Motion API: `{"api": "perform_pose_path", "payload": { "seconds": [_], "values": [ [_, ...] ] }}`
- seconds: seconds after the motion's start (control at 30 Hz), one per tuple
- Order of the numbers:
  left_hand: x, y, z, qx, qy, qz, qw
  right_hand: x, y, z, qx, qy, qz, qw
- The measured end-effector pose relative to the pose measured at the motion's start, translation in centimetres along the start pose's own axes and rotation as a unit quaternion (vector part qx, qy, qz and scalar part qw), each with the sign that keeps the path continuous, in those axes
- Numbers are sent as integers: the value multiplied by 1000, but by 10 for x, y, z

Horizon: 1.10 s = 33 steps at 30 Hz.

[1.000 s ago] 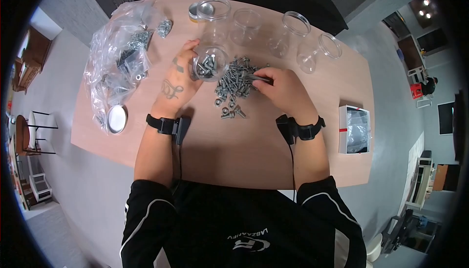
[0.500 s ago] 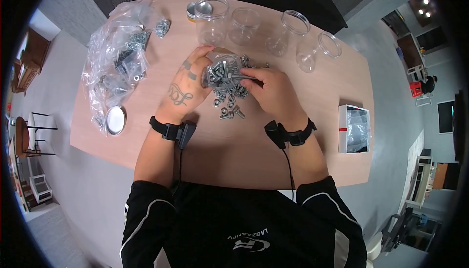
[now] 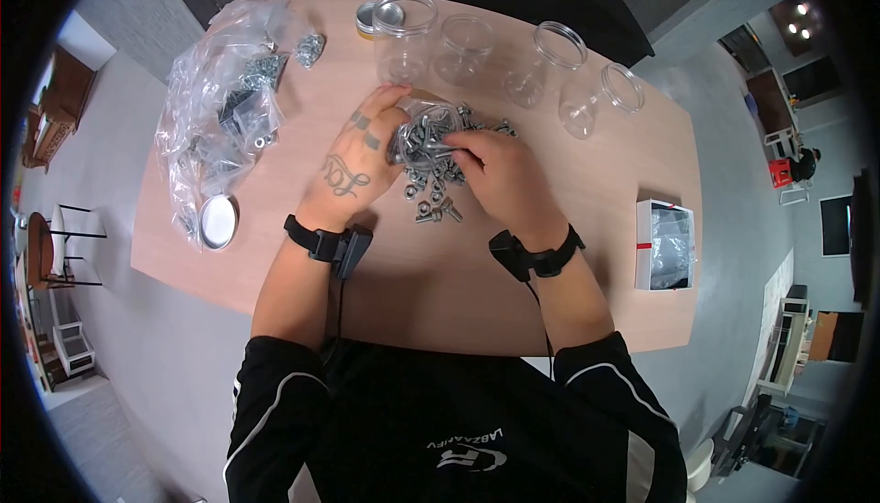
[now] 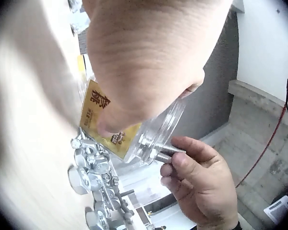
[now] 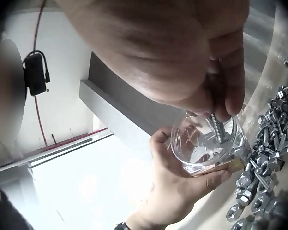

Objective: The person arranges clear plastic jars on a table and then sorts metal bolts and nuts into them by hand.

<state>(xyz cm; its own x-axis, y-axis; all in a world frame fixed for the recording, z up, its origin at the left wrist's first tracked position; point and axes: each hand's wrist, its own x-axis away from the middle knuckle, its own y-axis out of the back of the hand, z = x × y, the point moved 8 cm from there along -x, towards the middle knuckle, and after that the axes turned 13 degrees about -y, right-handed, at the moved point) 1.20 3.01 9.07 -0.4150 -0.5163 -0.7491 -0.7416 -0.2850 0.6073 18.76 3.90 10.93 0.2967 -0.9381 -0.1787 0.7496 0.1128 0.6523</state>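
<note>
A clear plastic jar [image 5: 180,155] with a yellow label [image 4: 98,117] is tilted over the table, its mouth toward the right. My left hand [image 3: 353,159] grips it round the side. Bolts and nuts lie inside it. My right hand [image 3: 513,178] pinches a couple of threaded bolts [image 4: 164,154] between thumb and fingers right at the jar's mouth; in the right wrist view their shafts point into the opening. Beneath and beside the jar spreads a pile of loose bolts and nuts [image 5: 273,139], partly hidden by the jar in the head view.
Several clear jars [image 3: 463,49] stand along the back, beside metal lids [image 3: 367,19]. Plastic bags [image 3: 197,91] of small hardware cover the left side, with a small bag [image 3: 310,49] nearby and a round lid [image 3: 218,223] in front. A white box [image 3: 644,246] sits at the right edge.
The left hand has brought the jar right and tipped it over the pile toward the right hand. The right hand has moved left with the bolts, from the pile to the jar's mouth.
</note>
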Motion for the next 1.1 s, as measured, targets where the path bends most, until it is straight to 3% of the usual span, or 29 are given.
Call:
{"api": "perform_pose_path", "payload": {
  "seconds": [0.1, 0.3, 0.4, 0.47, 0.7, 0.87, 1.1],
  "values": [
    [-1, -1, 0, -4, 2, 5, 1000, 1, -3, 3, -1, 26, -7, 1000],
    [-1, 0, -2, 8, 12, -1, 1000, 1, -5, -4, -30, -6, -25, 999],
    [0, 2, 0, 18, 3, -16, 1000, 1, -5, -8, -50, -35, -11, 998],
    [0, 2, 0, 2, 1, -5, 1000, 0, -2, -16, -85, -114, 13, 990],
    [12, 3, 17, -11, 30, -43, 999, -6, 24, -34, -160, -83, -44, 983],
    [27, 5, 35, 2, 112, -56, 992, -8, 43, -38, -156, -130, -51, 978],
    [36, 5, 50, 15, 190, -55, 980, -13, 69, -53, -138, -130, -89, 978]
  ]
}}
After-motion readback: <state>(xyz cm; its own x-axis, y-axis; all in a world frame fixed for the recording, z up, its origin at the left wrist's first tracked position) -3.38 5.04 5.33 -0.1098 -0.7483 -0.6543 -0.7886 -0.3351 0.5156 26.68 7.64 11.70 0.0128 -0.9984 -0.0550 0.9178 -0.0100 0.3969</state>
